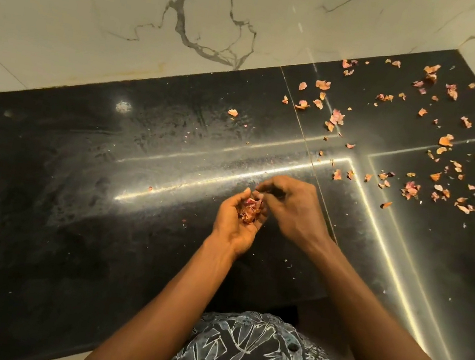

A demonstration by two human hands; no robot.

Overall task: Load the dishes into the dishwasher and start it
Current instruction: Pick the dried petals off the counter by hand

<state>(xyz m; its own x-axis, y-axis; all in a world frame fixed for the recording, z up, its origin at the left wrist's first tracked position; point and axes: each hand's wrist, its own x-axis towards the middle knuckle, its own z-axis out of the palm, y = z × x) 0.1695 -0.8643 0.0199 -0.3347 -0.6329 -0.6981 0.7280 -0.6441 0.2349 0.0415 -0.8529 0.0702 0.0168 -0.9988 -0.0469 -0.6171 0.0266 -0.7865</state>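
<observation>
**Petal scraps gathered by hand; no dishes or dishwasher in view**

Head view, looking down on a black polished bench (102,188) against a white marbled wall (103,0).

Left hand (237,220): palm up, cupped, fingers curled loosely around a small heap of pink-orange petal scraps (250,210). It hovers above the bench, near its front edge.

Right hand (291,207): just beside the left, fingers (263,188) pinched together over the cupped palm. Whether they hold a scrap or have just let one go, cannot tell; the tips are too small to read.

Loose scraps (414,165): many, scattered across the right part of the bench, well apart from the hands. A few crumbs lie near the left hand.

Task's things: no dishes, no dishwasher visible in this view. Their place cannot be stated.

Judgement: the step in hand looks like clearing the bench of debris, a side job to loading. Loading proper appears not begun. Next move likely calls for a reach to the right for the remaining scraps, light pinches since they look dry and brittle, with the left palm kept level so the heap does not spill.
</observation>
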